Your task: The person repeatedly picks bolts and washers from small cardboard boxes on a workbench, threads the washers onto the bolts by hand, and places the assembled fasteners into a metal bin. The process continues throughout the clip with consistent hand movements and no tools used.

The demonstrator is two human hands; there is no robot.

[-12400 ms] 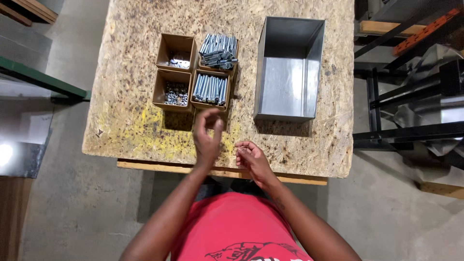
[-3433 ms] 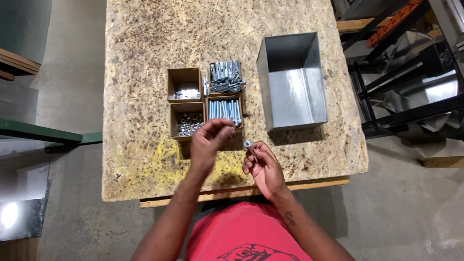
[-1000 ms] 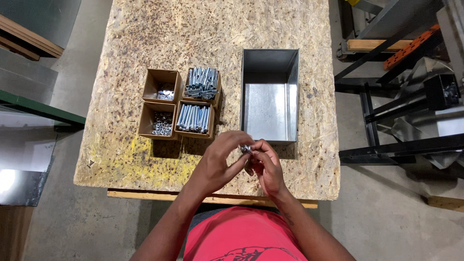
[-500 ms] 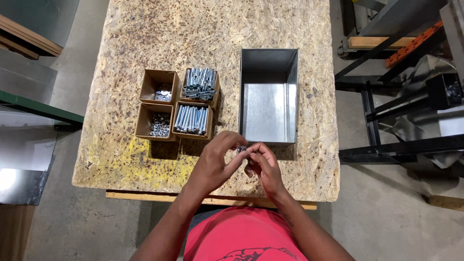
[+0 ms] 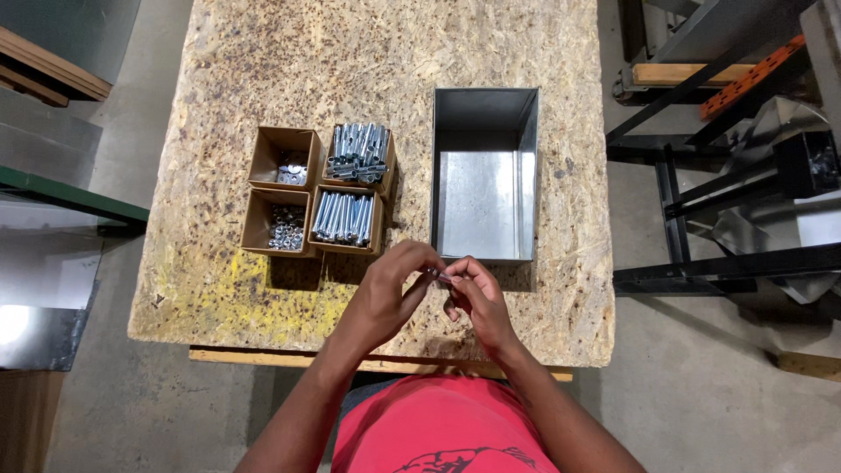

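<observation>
My left hand (image 5: 390,285) and my right hand (image 5: 473,293) meet over the front edge of the chipboard table (image 5: 263,88). Between their fingertips they pinch a small silver bolt (image 5: 442,277), mostly hidden by the fingers. Whether a nut or washer sits on it cannot be made out. Just beyond the hands stands an open grey metal bin (image 5: 484,175) with nothing visible inside. To the left sit four small cardboard boxes: two hold long bolts (image 5: 345,217), one holds nuts (image 5: 284,229), one holds washers (image 5: 290,168).
A black metal rack (image 5: 727,175) with an orange beam stands to the right of the table. Glass or metal sheets (image 5: 53,289) lean at the left on the concrete floor. Yellow paint marks the table's front left area (image 5: 263,298).
Twelve seconds ago the hands were apart near the table edge. Since then they came together right of the boxes; over the last second they stayed joined, the fingers shifting slightly around the bolt.
</observation>
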